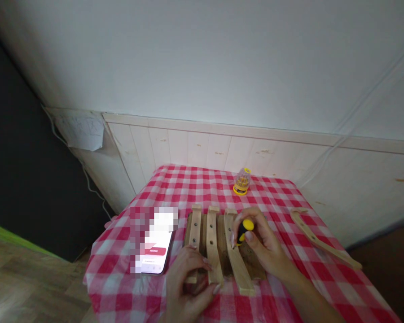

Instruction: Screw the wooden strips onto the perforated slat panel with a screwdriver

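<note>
My right hand point(261, 237) is closed around a yellow-and-black screwdriver point(245, 231), held over the rightmost of three pale wooden hooks point(240, 269) on a darker wooden board point(220, 260). The screwdriver's tip is hidden by my fingers. My left hand point(188, 280) lies across the lower end of the left hook point(195, 226). Its curled fingers and thumb grip the lower part of the middle hook point(213, 262). Dark screw heads or holes show in the left and middle hooks.
A lit smartphone point(155, 258), partly blurred, lies left of the board on the red-and-white checked tablecloth point(191, 184). Toward the wall stands a clear-capped bit holder with a yellow base point(241, 184). Another curved wooden hook point(318, 240) rests at the right edge.
</note>
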The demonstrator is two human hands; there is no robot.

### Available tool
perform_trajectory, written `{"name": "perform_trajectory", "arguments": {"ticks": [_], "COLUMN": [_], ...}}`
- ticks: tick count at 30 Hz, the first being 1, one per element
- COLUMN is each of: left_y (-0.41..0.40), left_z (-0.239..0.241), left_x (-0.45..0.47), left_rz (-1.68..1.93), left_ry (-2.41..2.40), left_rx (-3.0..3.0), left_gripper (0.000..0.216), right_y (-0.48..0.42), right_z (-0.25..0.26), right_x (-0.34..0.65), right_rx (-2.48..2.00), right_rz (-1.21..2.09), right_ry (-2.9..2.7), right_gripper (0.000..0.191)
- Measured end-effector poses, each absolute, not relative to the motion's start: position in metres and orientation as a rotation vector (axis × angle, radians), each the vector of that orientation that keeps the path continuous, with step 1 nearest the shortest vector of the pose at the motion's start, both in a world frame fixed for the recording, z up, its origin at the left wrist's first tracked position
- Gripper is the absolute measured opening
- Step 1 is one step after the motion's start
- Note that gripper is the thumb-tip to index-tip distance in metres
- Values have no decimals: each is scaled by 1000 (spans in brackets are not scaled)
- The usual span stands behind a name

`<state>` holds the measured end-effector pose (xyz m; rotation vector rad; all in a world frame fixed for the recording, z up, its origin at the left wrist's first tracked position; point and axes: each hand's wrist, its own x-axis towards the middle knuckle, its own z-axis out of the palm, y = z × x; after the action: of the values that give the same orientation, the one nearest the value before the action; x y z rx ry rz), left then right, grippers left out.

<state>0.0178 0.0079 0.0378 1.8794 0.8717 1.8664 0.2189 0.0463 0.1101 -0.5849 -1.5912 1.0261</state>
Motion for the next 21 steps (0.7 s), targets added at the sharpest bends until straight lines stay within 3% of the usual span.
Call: {"name": "perform_trajectory", "arguments": {"ticks": [4,9,21], "left_y": [7,7,5], "left_z": [33,29,30], "left_x": [19,20,20], "left_rz": [1829,1825,1811], "left_ry": [821,794,815], "left_rx": [1811,1781,1748], "left_gripper": [27,23,22], "right_y": [47,44,50], "right_z": [106,106,122], "right_x": [224,234,239], "right_rx": [-615,-711,-701], "right_rz": [803,675,774], "right_ry": [-1724,-1854,-1817], "right_gripper": [24,45,33]}}
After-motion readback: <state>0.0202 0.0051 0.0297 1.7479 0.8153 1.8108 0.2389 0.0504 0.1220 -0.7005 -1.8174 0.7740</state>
